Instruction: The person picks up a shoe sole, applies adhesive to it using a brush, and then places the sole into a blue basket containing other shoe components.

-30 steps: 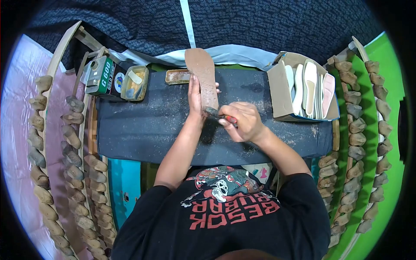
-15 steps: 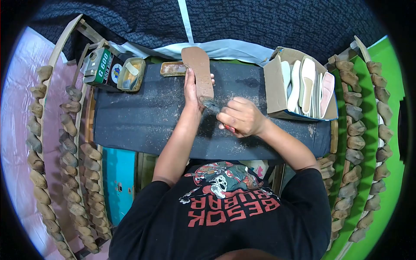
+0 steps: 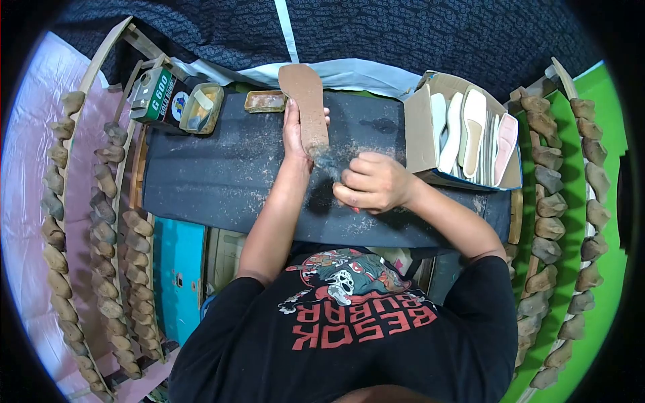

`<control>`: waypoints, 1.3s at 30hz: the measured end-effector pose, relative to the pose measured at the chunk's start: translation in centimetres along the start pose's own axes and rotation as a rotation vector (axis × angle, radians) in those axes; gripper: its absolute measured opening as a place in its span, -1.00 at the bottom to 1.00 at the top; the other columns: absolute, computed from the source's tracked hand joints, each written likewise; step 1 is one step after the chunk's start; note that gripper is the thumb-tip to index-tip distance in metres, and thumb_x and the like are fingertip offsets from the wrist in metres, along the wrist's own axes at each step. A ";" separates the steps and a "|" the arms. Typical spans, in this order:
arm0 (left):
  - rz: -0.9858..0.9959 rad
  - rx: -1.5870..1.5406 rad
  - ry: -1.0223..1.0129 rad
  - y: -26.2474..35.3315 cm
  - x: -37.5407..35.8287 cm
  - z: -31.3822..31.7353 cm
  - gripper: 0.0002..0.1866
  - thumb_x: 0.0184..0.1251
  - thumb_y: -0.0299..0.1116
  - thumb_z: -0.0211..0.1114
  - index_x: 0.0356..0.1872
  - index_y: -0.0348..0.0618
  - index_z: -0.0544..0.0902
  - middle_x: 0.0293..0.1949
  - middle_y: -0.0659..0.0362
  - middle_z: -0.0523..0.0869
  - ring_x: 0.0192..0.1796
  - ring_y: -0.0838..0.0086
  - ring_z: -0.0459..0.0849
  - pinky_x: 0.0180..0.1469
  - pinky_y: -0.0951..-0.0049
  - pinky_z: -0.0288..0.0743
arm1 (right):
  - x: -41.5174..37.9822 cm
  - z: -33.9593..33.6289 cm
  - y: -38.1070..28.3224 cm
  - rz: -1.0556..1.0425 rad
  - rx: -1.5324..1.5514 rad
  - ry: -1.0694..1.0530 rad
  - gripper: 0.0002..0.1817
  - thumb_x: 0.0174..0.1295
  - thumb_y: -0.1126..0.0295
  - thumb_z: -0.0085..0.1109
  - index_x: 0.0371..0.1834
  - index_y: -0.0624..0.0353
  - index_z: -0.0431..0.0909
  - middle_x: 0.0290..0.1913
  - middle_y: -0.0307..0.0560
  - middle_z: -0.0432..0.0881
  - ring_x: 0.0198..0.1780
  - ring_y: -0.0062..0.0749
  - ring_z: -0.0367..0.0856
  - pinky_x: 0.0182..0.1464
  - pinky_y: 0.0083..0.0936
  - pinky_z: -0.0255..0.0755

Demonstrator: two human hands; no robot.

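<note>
My left hand [image 3: 294, 138] grips a brown shoe sole [image 3: 306, 87] upright over the table, thumb along its left edge and fingertips showing at its right edge. In my right fist [image 3: 376, 183] is a hand tool [image 3: 327, 163] with a dark, motion-blurred head and a bit of red-orange at the handle. I cannot tell exactly what kind of tool it is. Its head lies right at the lower end of the sole, near my left wrist. Most of the handle is hidden inside my fingers.
Shavings litter the dark table cover [image 3: 222, 174]. A cardboard box [image 3: 420, 127] of pale insoles stands right. At the back left are a G 600 can [image 3: 158, 101], a plastic tub [image 3: 201, 107] and a shallow tray [image 3: 265, 101]. Racks of wooden shoe lasts [image 3: 104, 208] flank both sides.
The sole and my left hand have shifted slightly up and left. My right hand stays close by, with the tool's head now more blurred at the sole's lower end. The whole view has shifted slightly.
</note>
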State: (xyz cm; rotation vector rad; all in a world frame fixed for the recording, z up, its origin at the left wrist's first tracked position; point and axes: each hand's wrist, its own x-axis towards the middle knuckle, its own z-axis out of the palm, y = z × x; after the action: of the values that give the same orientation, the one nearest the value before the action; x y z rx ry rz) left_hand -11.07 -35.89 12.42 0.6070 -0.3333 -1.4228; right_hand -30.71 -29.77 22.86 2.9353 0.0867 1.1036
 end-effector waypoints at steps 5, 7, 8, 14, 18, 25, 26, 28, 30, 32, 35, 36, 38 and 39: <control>-0.011 0.037 -0.028 0.1 -0.9 -0.3 -0.47 0.64 0.13 0.03 0.31 -0.07 0.46 -0.14 0.02 0.72 -0.24 0.31 0.77 -0.27 0.36 0.75 | 1.1 -0.2 0.2 0.060 0.097 0.082 -0.70 0.14 0.40 0.40 -0.10 0.21 0.56 -0.49 -0.25 0.40 -0.49 -0.38 0.44 -0.44 -0.38 0.30; -0.052 0.044 -0.119 -0.1 -0.7 -0.9 -0.47 0.67 0.10 0.00 0.39 -0.06 0.40 -0.11 0.03 0.72 -0.25 0.32 0.80 -0.30 0.35 0.77 | 1.6 -0.8 1.1 0.132 0.052 0.100 -0.71 0.13 0.42 0.39 -0.11 0.20 0.56 -0.50 -0.23 0.41 -0.50 -0.35 0.44 -0.44 -0.38 0.31; -0.053 0.043 -0.122 -0.4 -0.6 -1.2 -0.47 0.67 0.10 0.00 0.39 -0.06 0.40 -0.11 0.03 0.72 -0.25 0.32 0.80 -0.30 0.35 0.77 | 1.7 -0.9 1.5 0.202 0.010 0.118 -0.71 0.13 0.44 0.38 -0.11 0.20 0.55 -0.50 -0.22 0.42 -0.51 -0.33 0.45 -0.44 -0.37 0.31; -0.021 0.075 -0.107 0.2 -1.2 -1.2 -0.45 0.67 0.06 0.04 0.43 -0.07 0.36 -0.07 0.00 0.72 -0.22 0.28 0.82 -0.29 0.31 0.79 | 3.2 1.1 0.2 0.254 0.039 0.041 -0.72 0.11 0.45 0.40 -0.13 0.23 0.57 -0.51 -0.20 0.49 -0.52 -0.30 0.55 -0.47 -0.36 0.39; -0.077 0.104 -0.093 1.1 -1.3 -2.8 -0.44 0.65 0.07 0.07 0.43 -0.07 0.37 -0.06 0.00 0.72 -0.22 0.29 0.81 -0.27 0.33 0.79 | 4.3 2.5 0.7 0.333 0.105 0.074 -0.74 0.12 0.48 0.38 -0.15 0.26 0.58 -0.52 -0.15 0.53 -0.54 -0.25 0.58 -0.46 -0.35 0.45; -0.112 0.066 -0.070 3.4 -2.0 -5.8 -0.47 0.65 0.06 0.09 0.39 -0.06 0.39 -0.07 0.04 0.71 -0.25 0.29 0.80 -0.24 0.29 0.77 | 7.0 6.6 1.7 0.372 0.039 0.054 -0.68 0.00 0.51 0.38 -0.15 0.25 0.54 -0.50 -0.14 0.53 -0.52 -0.19 0.61 -0.44 -0.31 0.50; -0.127 0.120 -0.063 4.0 -2.1 -6.4 -0.48 0.65 0.06 0.09 0.39 -0.06 0.40 -0.06 0.04 0.71 -0.25 0.29 0.80 -0.24 0.30 0.77 | 7.4 7.2 0.8 0.413 0.153 0.008 -0.69 0.02 0.52 0.38 -0.16 0.23 0.52 -0.50 -0.15 0.51 -0.51 -0.19 0.61 -0.44 -0.32 0.50; -0.107 0.126 -0.022 4.5 -2.0 -8.4 -0.48 0.65 0.06 0.09 0.38 -0.05 0.40 -0.08 0.04 0.73 -0.25 0.29 0.80 -0.25 0.31 0.77 | 8.6 8.2 0.0 0.424 0.182 -0.039 -0.71 0.04 0.54 0.37 -0.17 0.22 0.51 -0.51 -0.16 0.50 -0.52 -0.21 0.61 -0.45 -0.31 0.49; -0.142 0.123 -0.067 5.6 -2.2 -10.4 -0.48 0.65 0.06 0.09 0.38 -0.06 0.40 -0.09 0.03 0.74 -0.25 0.30 0.80 -0.26 0.33 0.77 | 9.6 9.2 0.6 0.453 0.254 -0.042 -0.78 0.10 0.52 0.34 -0.20 0.23 0.54 -0.51 -0.13 0.55 -0.52 -0.20 0.63 -0.45 -0.31 0.51; -0.166 0.108 -0.041 6.7 -2.8 -12.3 -0.48 0.64 0.05 0.10 0.37 -0.09 0.40 -0.09 0.02 0.75 -0.26 0.31 0.80 -0.27 0.34 0.77 | 10.4 10.4 2.4 0.490 0.186 0.040 -0.85 0.17 0.50 0.31 -0.23 0.24 0.57 -0.49 -0.06 0.60 -0.50 -0.19 0.67 -0.44 -0.31 0.54; -0.213 0.184 -0.035 9.0 -3.9 -14.9 -0.45 0.65 0.02 0.10 0.45 -0.07 0.35 -0.04 -0.01 0.74 -0.27 0.30 0.81 -0.29 0.35 0.76 | 9.8 12.3 6.8 0.750 0.089 0.123 -0.88 0.36 0.45 0.23 -0.15 0.26 0.58 -0.45 0.03 0.66 -0.47 -0.16 0.71 -0.37 -0.32 0.58; -0.217 0.188 -0.040 9.6 -4.2 -15.9 -0.45 0.65 0.02 0.10 0.45 -0.07 0.35 -0.04 -0.01 0.74 -0.27 0.30 0.81 -0.29 0.35 0.76 | 9.5 13.1 8.6 0.970 0.111 0.172 -0.86 0.44 0.41 0.19 -0.10 0.26 0.57 -0.44 0.03 0.67 -0.46 -0.26 0.71 -0.37 -0.37 0.55; -0.226 0.193 0.025 10.5 -4.7 -18.0 -0.41 0.66 0.01 0.09 0.53 -0.04 0.29 -0.01 -0.01 0.74 -0.25 0.30 0.81 -0.29 0.35 0.76 | 8.6 15.2 12.6 1.205 0.126 0.280 -0.82 0.51 0.36 0.15 -0.06 0.28 0.56 -0.44 -0.06 0.70 -0.43 -0.47 0.70 -0.35 -0.45 0.52; -0.236 0.169 0.017 11.3 -5.0 -18.6 -0.38 0.66 0.01 0.08 0.56 -0.04 0.25 0.02 0.01 0.73 -0.25 0.30 0.81 -0.29 0.36 0.76 | 8.1 16.4 14.0 1.192 0.140 0.355 -0.81 0.53 0.34 0.14 -0.05 0.26 0.57 -0.46 -0.13 0.68 -0.46 -0.57 0.62 -0.39 -0.51 0.47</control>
State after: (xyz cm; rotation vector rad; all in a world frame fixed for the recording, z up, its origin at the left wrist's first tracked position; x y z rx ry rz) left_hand 7.86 -27.03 4.63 0.8172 -0.3809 -1.6248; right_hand -13.09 -43.09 16.15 2.7175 -1.8091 1.6720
